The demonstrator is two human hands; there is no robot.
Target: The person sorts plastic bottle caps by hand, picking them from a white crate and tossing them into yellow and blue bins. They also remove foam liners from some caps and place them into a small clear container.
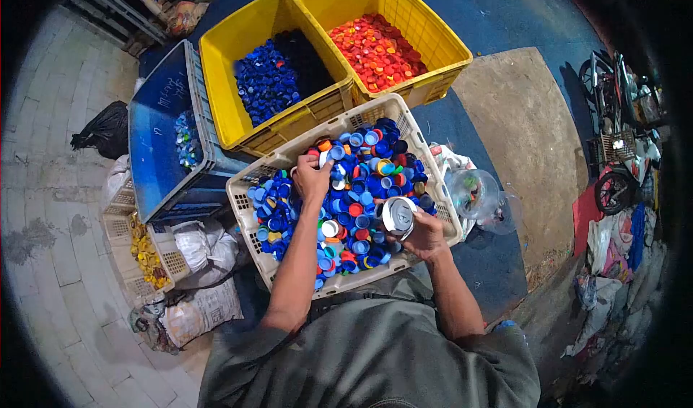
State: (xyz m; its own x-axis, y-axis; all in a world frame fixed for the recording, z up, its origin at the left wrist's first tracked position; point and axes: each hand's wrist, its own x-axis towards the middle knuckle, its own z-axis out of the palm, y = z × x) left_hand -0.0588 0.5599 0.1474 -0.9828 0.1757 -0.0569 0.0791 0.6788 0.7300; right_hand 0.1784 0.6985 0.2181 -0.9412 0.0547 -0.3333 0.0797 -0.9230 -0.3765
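A cream plastic crate (pixel 242 191) full of mostly blue bottle caps (pixel 368 184) lies before me. Over its left part is my left hand (pixel 312 179), fingers closed around a white cap (pixel 324 159); red and orange caps lie just beyond the fingertips. At the crate's right side, my right hand (pixel 426 236) grips a wide white lid (pixel 398 216) with a grey inside, tilted up toward me. Another white cap (pixel 330 228) rests among the blue ones between my forearms.
Beyond the crate stand two yellow bins (pixel 216 83), one with blue caps, one with red caps (pixel 375 50). A blue bin (pixel 155 133) is at the left, near a basket of yellow pieces (pixel 148 253) and white sacks (pixel 202 310). Clear plastic containers (pixel 473 191) lie right; a motorbike (pixel 613 188) stands farther off.
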